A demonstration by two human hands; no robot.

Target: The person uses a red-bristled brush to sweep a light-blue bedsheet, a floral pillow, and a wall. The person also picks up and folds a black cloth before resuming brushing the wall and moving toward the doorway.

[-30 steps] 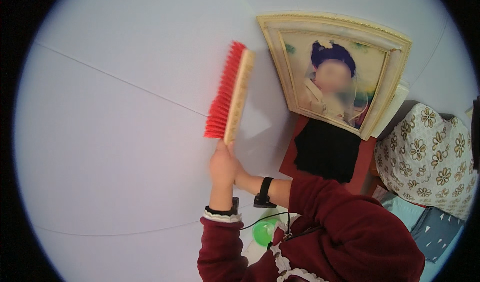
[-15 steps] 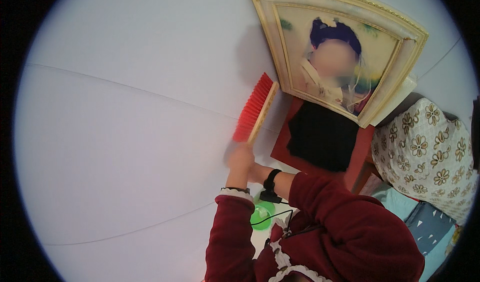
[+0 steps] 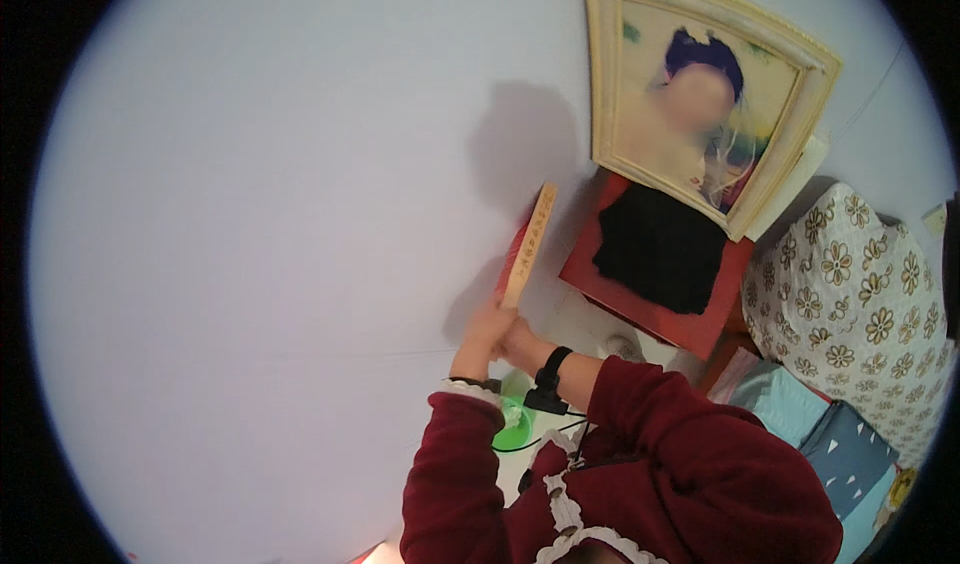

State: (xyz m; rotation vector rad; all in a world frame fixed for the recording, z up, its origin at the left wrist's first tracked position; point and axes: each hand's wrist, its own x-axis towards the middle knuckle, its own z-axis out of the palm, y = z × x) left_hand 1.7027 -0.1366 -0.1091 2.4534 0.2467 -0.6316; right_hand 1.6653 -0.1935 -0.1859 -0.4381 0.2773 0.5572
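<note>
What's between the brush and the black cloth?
Going from brush to black cloth in the head view: bare pale wall, then a strip of the red surface the cloth lies on.

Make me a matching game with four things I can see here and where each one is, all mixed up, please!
Things:
1. Long wooden brush with red bristles
2. Black fabric cloth
3. Round green container
4. Large cream-and-gold picture frame

Places:
A. Spread on the flat red tabletop
B. At the view's top edge
C. In the left hand's grip
D. Just right of the frilly white left cuff

Pairs: 1-C, 2-A, 3-D, 4-B
</note>
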